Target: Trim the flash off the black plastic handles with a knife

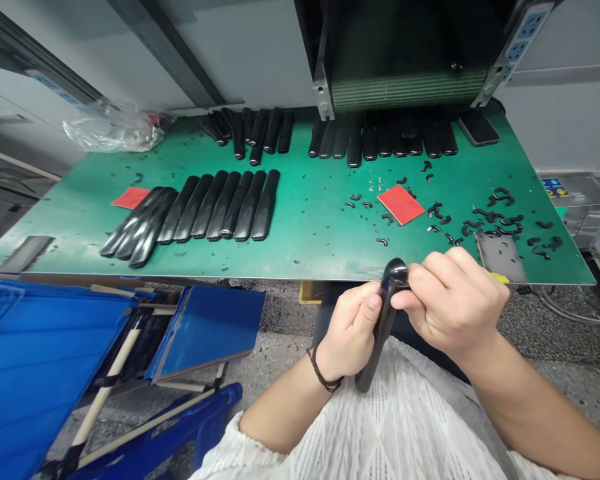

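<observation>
My left hand (353, 331) grips the lower shaft of a glossy black curved plastic piece (383, 325). My right hand (453, 302) pinches the rounded top of that piece between thumb and fingers, and those fingers hide part of it. Both hands are just past the front edge of a green work mat (300, 220). Near them on the mat lie small black plastic scraps (500, 223) and a red pad (401, 205). A row of similar black pieces (215, 207) lies side by side on the mat's left half.
More black pieces (383, 140) line the mat's back edge, beside a phone (477, 127). A plastic bag (113, 127) sits back left. A metal plate (500, 258) lies front right. Blue crates (40, 360) stand low on the left, below the mat.
</observation>
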Demonstrator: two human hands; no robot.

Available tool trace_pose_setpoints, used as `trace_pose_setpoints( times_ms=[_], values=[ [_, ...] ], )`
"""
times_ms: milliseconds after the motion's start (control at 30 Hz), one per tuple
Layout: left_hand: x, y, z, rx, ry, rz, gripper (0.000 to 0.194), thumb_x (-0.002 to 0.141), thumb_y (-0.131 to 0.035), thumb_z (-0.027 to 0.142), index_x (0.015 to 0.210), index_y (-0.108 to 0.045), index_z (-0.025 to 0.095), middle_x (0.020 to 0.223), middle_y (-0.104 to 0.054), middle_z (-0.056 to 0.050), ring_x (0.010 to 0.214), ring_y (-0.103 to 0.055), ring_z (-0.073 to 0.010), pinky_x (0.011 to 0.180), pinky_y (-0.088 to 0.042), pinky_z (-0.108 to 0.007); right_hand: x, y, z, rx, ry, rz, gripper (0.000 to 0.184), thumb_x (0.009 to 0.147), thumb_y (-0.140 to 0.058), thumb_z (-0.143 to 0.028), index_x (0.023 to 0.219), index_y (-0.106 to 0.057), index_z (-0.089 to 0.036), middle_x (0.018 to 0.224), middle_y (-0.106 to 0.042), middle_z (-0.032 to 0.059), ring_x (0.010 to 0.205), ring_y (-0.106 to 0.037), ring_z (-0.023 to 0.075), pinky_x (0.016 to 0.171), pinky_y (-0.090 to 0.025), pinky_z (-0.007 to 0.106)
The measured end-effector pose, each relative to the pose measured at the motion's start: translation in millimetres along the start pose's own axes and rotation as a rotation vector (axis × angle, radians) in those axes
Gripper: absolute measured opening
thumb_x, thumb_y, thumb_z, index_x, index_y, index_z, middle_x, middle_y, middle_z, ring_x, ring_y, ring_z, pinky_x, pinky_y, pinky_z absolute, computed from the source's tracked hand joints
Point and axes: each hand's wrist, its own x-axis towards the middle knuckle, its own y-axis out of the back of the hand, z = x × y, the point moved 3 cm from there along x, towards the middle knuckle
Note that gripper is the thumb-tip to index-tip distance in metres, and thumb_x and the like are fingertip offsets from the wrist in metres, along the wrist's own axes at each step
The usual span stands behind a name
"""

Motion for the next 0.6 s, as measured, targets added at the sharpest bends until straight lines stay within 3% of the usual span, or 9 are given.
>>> trace_pose_setpoints(
  times_ms=[133,233,367,600],
  values=[
    [1.1,3.6,-0.8,-0.009,-0.044,-0.060,0.049,0.109,-0.036,0.049,0.076,-0.051,0.017,0.069,-0.044,0.000,0.064,-0.038,-0.0126,0.063,-0.032,-0.029,4.5,0.3,3.3,0.373,-0.139,-0.073,0.058,0.101,-0.043,-0.069,0.077,-0.057,-0.019,0.067,-0.051,0.0004,0.065,-0.040,0.0134,0.060,-0.030,0.030],
    [1.5,8.7,-0.6,0.036,-0.068,-0.072,0.054,0.108,-0.036,0.054,0.071,-0.049,0.017,0.067,-0.043,-0.001,0.062,-0.037,-0.0127,0.061,-0.030,-0.030,10.2,2.0,5.0,0.527,-0.177,-0.210,0.059,0.097,-0.046,-0.074,0.084,-0.058,-0.018,0.070,-0.051,-0.0010,0.066,-0.043,0.0124,0.062,-0.033,0.029],
    [2.4,12.4,1.8,0.121,-0.121,-0.058,0.055,0.107,-0.037,0.055,0.068,-0.046,0.017,0.064,-0.039,0.001,0.060,-0.034,-0.0118,0.059,-0.027,-0.030,14.0,5.3,6.9,0.474,-0.140,-0.343,0.061,0.099,-0.039,-0.074,0.080,-0.055,-0.019,0.070,-0.050,-0.0018,0.066,-0.040,0.0122,0.062,-0.029,0.029],
    [2.0,7.4,1.9,0.096,-0.121,-0.043,0.055,0.108,-0.035,0.053,0.068,-0.047,0.018,0.063,-0.043,0.000,0.059,-0.038,-0.0127,0.059,-0.029,-0.030,12.6,9.5,4.6,0.346,-0.099,-0.255,0.063,0.102,-0.035,-0.071,0.071,-0.050,-0.019,0.066,-0.041,-0.0022,0.065,-0.032,0.0123,0.058,-0.022,0.029]
  ],
)
